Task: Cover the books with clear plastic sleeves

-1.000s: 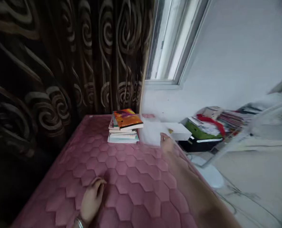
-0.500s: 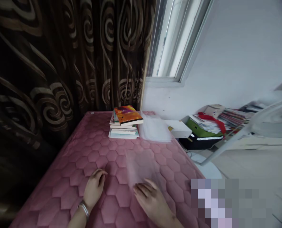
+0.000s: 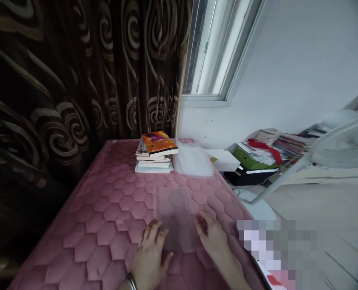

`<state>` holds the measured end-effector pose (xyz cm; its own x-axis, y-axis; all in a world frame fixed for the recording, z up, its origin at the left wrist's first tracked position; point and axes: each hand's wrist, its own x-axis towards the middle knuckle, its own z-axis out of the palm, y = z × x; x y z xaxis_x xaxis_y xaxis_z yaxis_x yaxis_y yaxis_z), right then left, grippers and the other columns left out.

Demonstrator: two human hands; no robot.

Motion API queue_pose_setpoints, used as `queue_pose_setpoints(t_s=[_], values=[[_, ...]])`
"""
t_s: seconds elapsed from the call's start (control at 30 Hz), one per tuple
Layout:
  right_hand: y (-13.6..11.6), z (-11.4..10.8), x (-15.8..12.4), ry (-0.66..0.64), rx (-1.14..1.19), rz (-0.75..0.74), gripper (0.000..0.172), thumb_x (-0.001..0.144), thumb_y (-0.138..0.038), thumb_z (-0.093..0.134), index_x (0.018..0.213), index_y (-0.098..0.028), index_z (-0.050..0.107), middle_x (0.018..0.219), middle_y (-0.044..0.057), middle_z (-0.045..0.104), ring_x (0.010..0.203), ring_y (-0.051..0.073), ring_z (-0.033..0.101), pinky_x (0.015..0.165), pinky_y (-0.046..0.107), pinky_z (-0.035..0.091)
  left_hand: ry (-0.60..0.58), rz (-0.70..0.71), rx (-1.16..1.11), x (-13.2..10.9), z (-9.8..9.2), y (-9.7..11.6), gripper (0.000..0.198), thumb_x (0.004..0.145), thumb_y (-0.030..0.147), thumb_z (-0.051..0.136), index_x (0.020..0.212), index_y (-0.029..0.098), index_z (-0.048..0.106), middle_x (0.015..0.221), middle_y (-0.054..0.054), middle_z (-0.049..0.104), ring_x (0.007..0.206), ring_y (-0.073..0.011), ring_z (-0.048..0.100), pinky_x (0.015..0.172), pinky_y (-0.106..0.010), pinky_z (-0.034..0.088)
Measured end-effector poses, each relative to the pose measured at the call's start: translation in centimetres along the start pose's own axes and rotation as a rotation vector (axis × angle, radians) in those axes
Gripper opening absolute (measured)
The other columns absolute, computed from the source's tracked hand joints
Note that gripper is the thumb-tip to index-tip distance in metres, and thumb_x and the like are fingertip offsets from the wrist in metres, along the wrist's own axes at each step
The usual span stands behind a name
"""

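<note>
A clear plastic sheet (image 3: 175, 201), perhaps a book cover, lies flat on the pink quilted mattress (image 3: 112, 209). By its lower left edge, my left hand (image 3: 151, 249) has its fingers spread and holds nothing; a silver bangle circles that wrist. Beside the sheet's right edge is my right hand (image 3: 215, 237), its thumb and fingers curved with a gap between them. Whether its fingertips touch the sheet I cannot tell. Farther back, a stack of books (image 3: 155, 163) has an orange book (image 3: 159, 143) on top. Right of the stack lies a pile of clear plastic sheets (image 3: 194, 161).
A dark patterned curtain (image 3: 85, 72) hangs along the left and back. Past the mattress's right edge are a white box (image 3: 225, 161), a green and black bin (image 3: 248, 161) of papers and a white fan (image 3: 342, 141). A blurred patch covers the lower right.
My left hand has moved right to the sheet's left edge, its fingers spreading. My right hand has come off the sheet's lower part to its right edge. The view has shifted slightly.
</note>
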<state>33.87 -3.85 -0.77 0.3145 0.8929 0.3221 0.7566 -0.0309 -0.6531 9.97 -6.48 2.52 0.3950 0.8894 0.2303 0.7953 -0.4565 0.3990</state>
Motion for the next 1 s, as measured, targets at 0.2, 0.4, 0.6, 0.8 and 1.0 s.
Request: queue_pose_setpoints(t_s=[0.2, 0.4, 0.6, 0.8, 1.0], values=[[-1.9, 0.1, -0.1, -0.048, 0.368, 0.085, 0.031, 0.076, -0.038, 0.054, 0.098, -0.019, 0.065, 0.094, 0.009, 0.07, 0.084, 0.024, 0.067, 0.075, 0.037, 0.054, -0.048, -0.113, 0.012, 0.6, 1.9, 2.3, 0.062, 0.069, 0.022, 0.064, 0.13, 0.025, 0.051, 0.148, -0.008, 0.038, 0.14, -0.0307, 0.026, 0.108, -0.052, 0.033], [-7.2, -0.9, -1.0, -0.238, 0.731, 0.09, 0.036, 0.08, -0.035, 0.06, 0.113, -0.021, 0.063, 0.105, 0.01, 0.07, 0.093, 0.022, 0.067, 0.082, 0.035, 0.054, 0.17, -0.069, -0.035, 0.7, 2.5, 2.9, 0.062, 0.074, 0.028, 0.061, 0.133, 0.019, 0.046, 0.142, -0.013, 0.045, 0.136, -0.0316, 0.035, 0.111, -0.06, 0.021], [-9.9, -0.6, -2.5, -0.391, 0.695, -0.131, 0.023, 0.088, -0.03, 0.053, 0.104, -0.022, 0.067, 0.102, 0.007, 0.071, 0.097, 0.02, 0.067, 0.088, 0.033, 0.053, 0.389, -0.376, -0.517, 0.9, 1.4, 0.8, 0.028, 0.087, 0.028, 0.04, 0.105, 0.018, 0.059, 0.1, -0.012, 0.071, 0.094, -0.0236, 0.068, 0.083, -0.039, 0.054], [-5.0, 0.6, -0.9, -0.025, 0.225, -0.103, 0.024, 0.082, -0.027, 0.051, 0.101, -0.02, 0.063, 0.1, 0.01, 0.066, 0.094, 0.025, 0.063, 0.084, 0.04, 0.052, 0.57, -0.631, -0.742, -0.9, -1.0, -4.0, 0.039, 0.071, 0.052, 0.062, 0.086, 0.016, 0.063, 0.084, -0.009, 0.072, 0.077, -0.0253, 0.07, 0.069, -0.034, 0.057], [-2.3, 1.8, -0.2, -0.112, 0.12, 0.01, 0.041, 0.076, -0.039, 0.058, 0.111, -0.015, 0.059, 0.1, 0.012, 0.065, 0.085, 0.026, 0.065, 0.073, 0.037, 0.054, 0.566, -0.767, -0.954, -2.4, -1.8, -6.0, 0.044, 0.063, 0.049, 0.071, 0.09, 0.016, 0.06, 0.08, -0.007, 0.071, 0.067, -0.0238, 0.069, 0.06, -0.033, 0.056]])
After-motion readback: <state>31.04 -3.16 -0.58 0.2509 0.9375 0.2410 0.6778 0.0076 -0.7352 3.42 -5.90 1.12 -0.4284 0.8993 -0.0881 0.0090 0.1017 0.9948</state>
